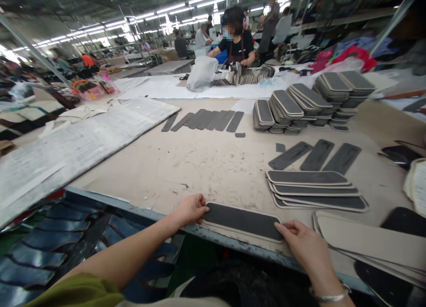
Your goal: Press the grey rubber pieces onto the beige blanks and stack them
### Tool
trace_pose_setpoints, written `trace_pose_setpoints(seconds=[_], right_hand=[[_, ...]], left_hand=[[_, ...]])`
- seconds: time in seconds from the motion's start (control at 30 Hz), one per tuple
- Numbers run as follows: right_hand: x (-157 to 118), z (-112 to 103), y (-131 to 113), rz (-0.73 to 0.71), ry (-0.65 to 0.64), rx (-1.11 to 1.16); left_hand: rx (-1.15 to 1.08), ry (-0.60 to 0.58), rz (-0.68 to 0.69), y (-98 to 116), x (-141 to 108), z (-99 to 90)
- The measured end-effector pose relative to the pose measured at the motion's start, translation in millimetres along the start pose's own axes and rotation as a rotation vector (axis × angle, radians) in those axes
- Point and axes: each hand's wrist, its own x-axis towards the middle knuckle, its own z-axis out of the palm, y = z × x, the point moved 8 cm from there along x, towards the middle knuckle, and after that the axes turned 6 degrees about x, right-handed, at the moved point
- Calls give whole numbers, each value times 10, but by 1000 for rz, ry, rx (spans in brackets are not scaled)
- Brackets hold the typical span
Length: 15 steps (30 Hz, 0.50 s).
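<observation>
"Panel (242,222) in dark grey with a pale rim: where is it held?"

"Along the near edge of the surface (206,165), with its long side set nearly parallel to that edge."

"And how is it gripped?"

"By both ends. Its left end is pinched by the left hand (190,210), thumb and fingers being drawn together at the corner. Its right end is pinched by the right hand (306,244), one digit being laid on the top face; the grip beneath is hidden. A silvery bracelet (329,295) is worn on the right wrist."

"What is placed toward the right edge?"

"Several rimmed panels (309,178) are fanned just beyond the right hand, and three dark strips (317,155) are laid behind them. By the near right corner, pale pieces (372,240) are overlapped."

"And toward the far edge?"

"Tall stacks (286,104) of rimmed panels are set near the far right corner. A slanting row of dark strips (216,120) is spread near the middle of that edge. The left edge is covered by a whitish board (89,140)."

"Is anyone seen beyond?"

"A co-worker (240,47) in a dark top is seen across the surface, where a pile of pieces (256,75) is set beside a plastic bag (202,72)."
</observation>
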Motion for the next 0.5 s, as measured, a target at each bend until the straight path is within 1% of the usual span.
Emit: trace_pose_setpoints(seconds=[0.23, 0.5], right_hand=[[-40, 4, -22, 26, 36, 68], [-71, -29, -59, 0, 96, 104]], left_hand=[[40, -32, 52, -12, 40, 25], [79, -38, 74, -10, 65, 39]])
